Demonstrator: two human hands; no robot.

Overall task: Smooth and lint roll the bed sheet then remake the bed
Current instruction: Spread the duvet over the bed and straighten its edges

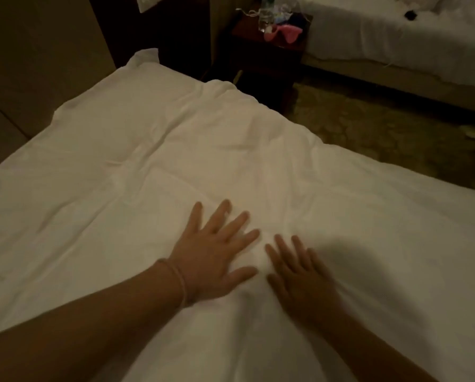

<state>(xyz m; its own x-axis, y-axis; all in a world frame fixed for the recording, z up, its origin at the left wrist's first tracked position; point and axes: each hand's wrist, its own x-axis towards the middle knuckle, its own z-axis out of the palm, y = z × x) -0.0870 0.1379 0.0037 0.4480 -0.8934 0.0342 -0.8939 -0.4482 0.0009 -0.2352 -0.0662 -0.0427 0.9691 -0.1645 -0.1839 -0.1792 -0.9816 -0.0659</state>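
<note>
A white bed sheet [175,150] covers the bed and fills most of the view, with creases and soft folds across its middle. My left hand [214,252] lies flat on the sheet near the centre, fingers spread and straight, a thin band on its wrist. My right hand [297,274] presses flat on the sheet just to its right, fingers straight; the two hands are close but apart. No lint roller is in view. A white pillow corner [145,57] shows at the bed's far end.
A dark wooden nightstand [269,51] stands beyond the bed, carrying a clear bottle [265,19] and pink items [283,33]. A second white bed [396,31] is at the top right. Patterned carpet [382,125] lies between the beds. A wall is at the left.
</note>
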